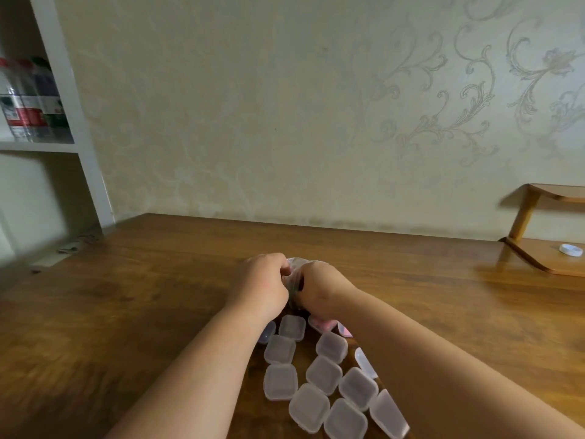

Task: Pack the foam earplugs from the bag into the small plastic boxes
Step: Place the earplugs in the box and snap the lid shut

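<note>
A clear bag point(295, 271) is held between both hands above the middle of the table point(142, 296). The left hand point(262, 280) is closed as a fist on the left side of the bag. The right hand point(319, 286) is curled on its right side, and its fingertips are hidden behind the hand. What is inside the bag cannot be told, because only a small crumpled part of it is seen.

The boxes point(323, 373) are laid in a loose group on the table between the two forearms, near the person, with lids closed. Just below the right wrist, pink pieces point(326, 324) are seen, perhaps earplugs in a box.

Bottles point(30, 99) are kept on a shelf point(38, 147) at the far left. A white cap point(570, 249) is lying on a wooden stand point(538, 258) at the right.
</note>
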`<state>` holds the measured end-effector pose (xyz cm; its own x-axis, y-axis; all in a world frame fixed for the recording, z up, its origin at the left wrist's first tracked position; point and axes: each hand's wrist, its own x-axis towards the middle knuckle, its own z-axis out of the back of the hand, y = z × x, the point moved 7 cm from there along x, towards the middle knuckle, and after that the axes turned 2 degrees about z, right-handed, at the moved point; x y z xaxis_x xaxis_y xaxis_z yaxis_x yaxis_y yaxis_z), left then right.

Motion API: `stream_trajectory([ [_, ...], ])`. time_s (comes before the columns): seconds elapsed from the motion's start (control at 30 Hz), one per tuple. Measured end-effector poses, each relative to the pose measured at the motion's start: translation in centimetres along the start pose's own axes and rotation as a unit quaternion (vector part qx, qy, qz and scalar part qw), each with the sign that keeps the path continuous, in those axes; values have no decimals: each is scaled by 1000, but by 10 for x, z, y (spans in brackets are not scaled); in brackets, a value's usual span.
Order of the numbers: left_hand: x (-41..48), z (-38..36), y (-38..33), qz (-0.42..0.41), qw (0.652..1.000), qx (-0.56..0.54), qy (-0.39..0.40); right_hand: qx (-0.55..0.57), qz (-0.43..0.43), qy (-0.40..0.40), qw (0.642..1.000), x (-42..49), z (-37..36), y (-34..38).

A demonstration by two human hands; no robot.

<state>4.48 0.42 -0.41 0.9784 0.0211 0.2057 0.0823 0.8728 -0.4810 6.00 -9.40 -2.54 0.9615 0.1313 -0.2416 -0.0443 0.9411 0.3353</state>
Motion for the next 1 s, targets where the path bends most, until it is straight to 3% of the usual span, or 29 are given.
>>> stream_trajectory([
  [0.23, 10, -10, 4, 38, 997, 47, 56, 74, -22, -127, 989, -3, 10, -25],
  [0.47, 7, -11, 6, 9, 999, 41, -9, 140, 58, -263, 953, -34, 34, -42],
  [0.6, 6, -12, 4, 2, 1000, 30, -7, 305, 38, -252, 918, -50, 35, -66],
  [0.8, -7, 14, -19, -105, 986, -1, -131, 451, 22, -240, 859, -79, 35, -91],
  [0.87, -12, 12, -29, -114, 985, -82, -102, 493, 25, -235, 837, -88, 34, -97],
  [1.0, -28, -7, -51, -123, 964, -234, 34, 530, 44, -249, 809, -102, 35, -100],
])
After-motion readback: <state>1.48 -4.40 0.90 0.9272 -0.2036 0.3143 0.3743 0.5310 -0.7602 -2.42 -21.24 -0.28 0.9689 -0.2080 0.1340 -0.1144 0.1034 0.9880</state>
